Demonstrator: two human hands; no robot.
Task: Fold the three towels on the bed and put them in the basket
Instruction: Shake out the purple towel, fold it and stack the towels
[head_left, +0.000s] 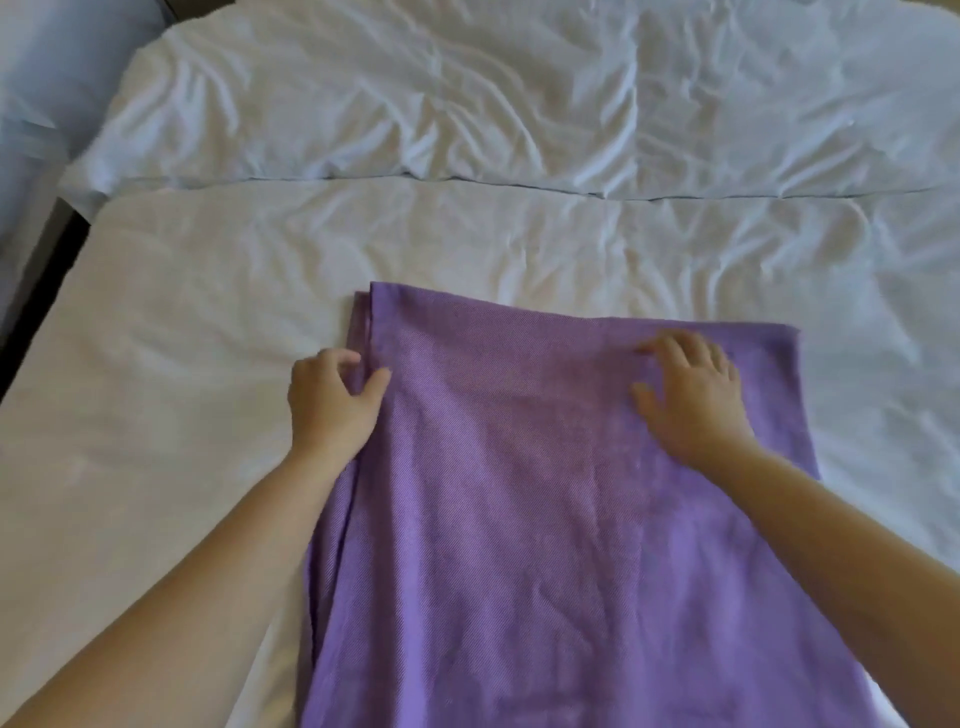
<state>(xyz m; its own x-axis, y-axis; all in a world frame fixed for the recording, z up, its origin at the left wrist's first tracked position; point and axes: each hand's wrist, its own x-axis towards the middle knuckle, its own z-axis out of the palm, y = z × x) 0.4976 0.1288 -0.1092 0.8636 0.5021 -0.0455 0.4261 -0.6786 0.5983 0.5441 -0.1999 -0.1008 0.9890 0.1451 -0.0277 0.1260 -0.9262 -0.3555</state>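
Observation:
A purple towel (545, 519) lies flat on the white bed, doubled over so two layers show along its left edge. It runs from mid-bed down past the bottom of the view. My left hand (332, 400) pinches the towel's left edge between thumb and curled fingers, a little below the far left corner. My right hand (691, 395) rests palm down on the towel near its far right corner, fingers spread. No other towel and no basket are in view.
The white sheet (182, 364) is wrinkled around the towel. A rumpled white duvet (519, 104) lies across the far half of the bed. The bed's left edge and a dark frame (47, 291) run along the left side.

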